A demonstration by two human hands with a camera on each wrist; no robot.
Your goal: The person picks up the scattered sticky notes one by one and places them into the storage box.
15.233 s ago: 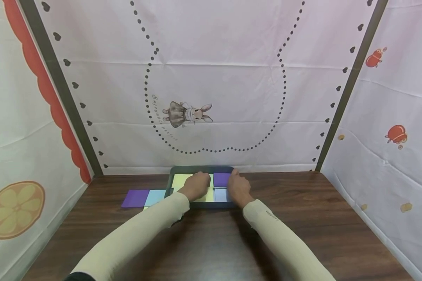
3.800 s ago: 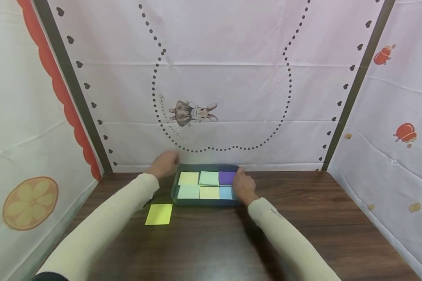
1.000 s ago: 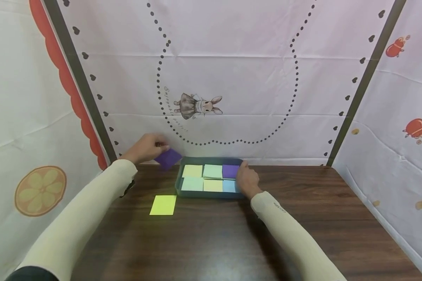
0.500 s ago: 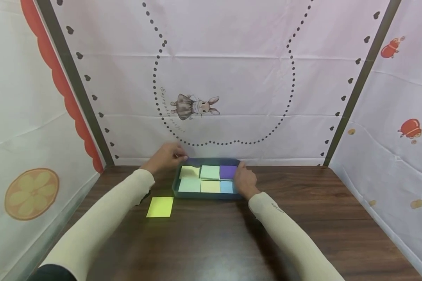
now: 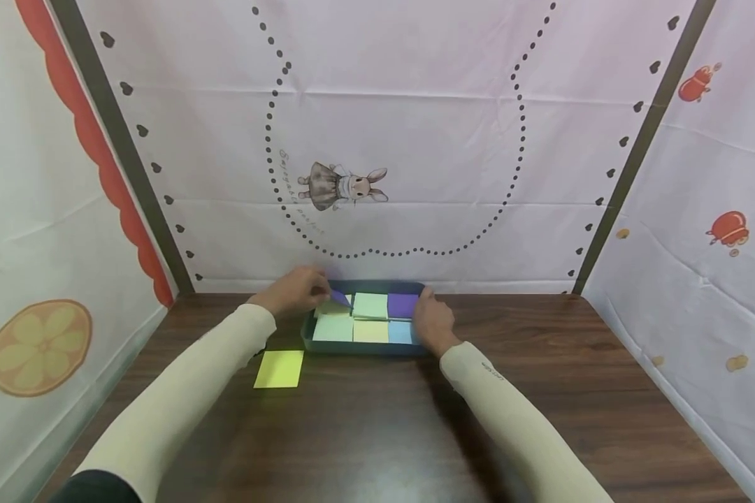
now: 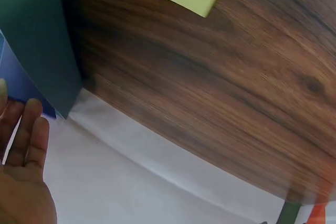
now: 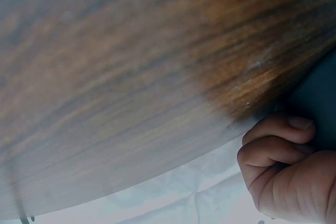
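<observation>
In the head view my left hand (image 5: 294, 290) pinches a purple sticky note (image 5: 340, 298) at the tray's back left corner, over the pale yellow notes (image 5: 331, 309) there. The left wrist view shows the fingers (image 6: 32, 129) at the purple note (image 6: 21, 80), beside the dark green tray wall (image 6: 39, 35). My right hand (image 5: 435, 321) grips the right side of the tray (image 5: 365, 348); in the right wrist view its fingers (image 7: 273, 148) curl at that wall (image 7: 321, 100). Inside lie pale green (image 5: 371, 305), purple (image 5: 403, 305), pale yellow (image 5: 370, 332) and light blue (image 5: 400, 332) notes in two rows.
A bright yellow sticky note (image 5: 279, 369) lies on the wooden table (image 5: 327, 433), left of the tray's front corner. A white printed cloth (image 5: 403, 154) rises close behind the tray, with more cloth at both sides.
The purple note has come rightward from beside the tray to over its back left corner. Earlier, purple and light blue notes lay left of the tray. My right hand stays at the tray's side.
</observation>
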